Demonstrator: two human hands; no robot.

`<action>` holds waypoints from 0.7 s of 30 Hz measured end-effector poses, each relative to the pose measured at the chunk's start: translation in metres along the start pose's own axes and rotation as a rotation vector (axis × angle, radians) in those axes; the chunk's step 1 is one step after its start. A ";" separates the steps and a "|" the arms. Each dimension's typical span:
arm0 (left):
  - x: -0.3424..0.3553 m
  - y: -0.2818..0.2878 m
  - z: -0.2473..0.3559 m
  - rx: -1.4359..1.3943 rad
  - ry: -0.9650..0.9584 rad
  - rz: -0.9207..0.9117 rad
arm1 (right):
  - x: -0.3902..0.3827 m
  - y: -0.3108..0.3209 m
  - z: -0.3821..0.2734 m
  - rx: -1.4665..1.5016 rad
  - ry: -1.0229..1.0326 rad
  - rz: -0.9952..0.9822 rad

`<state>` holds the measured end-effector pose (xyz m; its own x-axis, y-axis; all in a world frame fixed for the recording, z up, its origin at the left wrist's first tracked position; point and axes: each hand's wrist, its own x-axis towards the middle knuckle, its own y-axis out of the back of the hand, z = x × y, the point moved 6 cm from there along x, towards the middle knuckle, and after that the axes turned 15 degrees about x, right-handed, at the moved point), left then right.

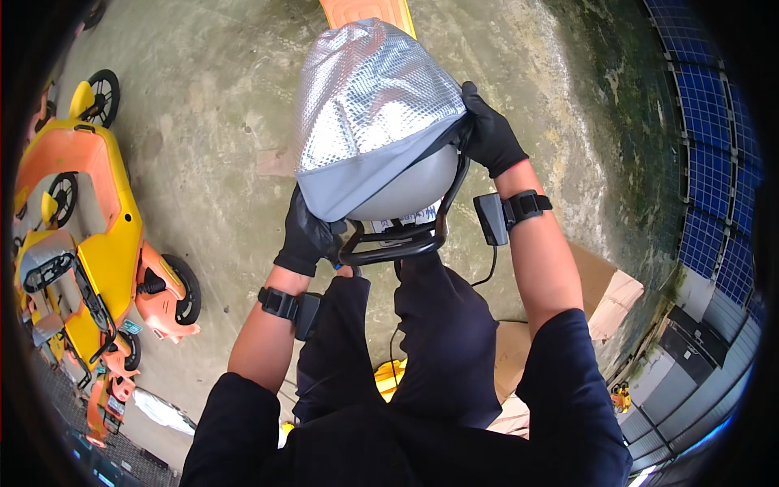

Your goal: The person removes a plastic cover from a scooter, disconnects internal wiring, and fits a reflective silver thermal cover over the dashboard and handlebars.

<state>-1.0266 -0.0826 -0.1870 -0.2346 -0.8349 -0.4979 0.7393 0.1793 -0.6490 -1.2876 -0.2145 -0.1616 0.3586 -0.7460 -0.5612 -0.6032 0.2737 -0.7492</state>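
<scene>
A silver, quilted-looking reflective cover (373, 97) with a grey fabric border lies over most of a rounded grey vehicle seat (418, 183). The seat's rear part shows below the border. My left hand (307, 235), in a black glove, grips the cover's lower left corner, its fingertips partly hidden by the fabric. On the other side my right hand (491, 134), also black-gloved, is closed on the border's right edge. Behind the seat, towards me, curves a black tubular rail (398, 256). Beyond the cover an orange and yellow body panel (369, 11) pokes out.
Several yellow and orange scooters (122, 219) are parked along the left. Flattened cardboard (600, 292) lies at the right, near my right forearm. Blue gridded panels (706, 154) stand along the right side. Something yellow (390, 377) shows between my legs.
</scene>
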 end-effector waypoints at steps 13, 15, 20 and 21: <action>-0.021 0.034 -0.005 0.952 -0.195 0.166 | -0.060 -0.022 0.022 -1.746 0.569 0.062; -0.022 0.041 -0.015 1.109 -0.198 0.194 | -0.062 0.005 0.030 -1.878 0.705 0.075; -0.024 0.042 -0.017 1.457 -0.325 0.282 | -0.051 0.012 0.040 -1.781 0.734 0.220; -0.021 0.051 -0.016 1.416 -0.313 0.319 | -0.044 0.017 0.039 -1.490 0.608 0.335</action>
<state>-0.9941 -0.0478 -0.2193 0.0583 -0.9671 -0.2475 0.7602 -0.1177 0.6390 -1.2861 -0.1534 -0.1631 -0.0199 -0.9903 -0.1372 -0.8330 -0.0595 0.5500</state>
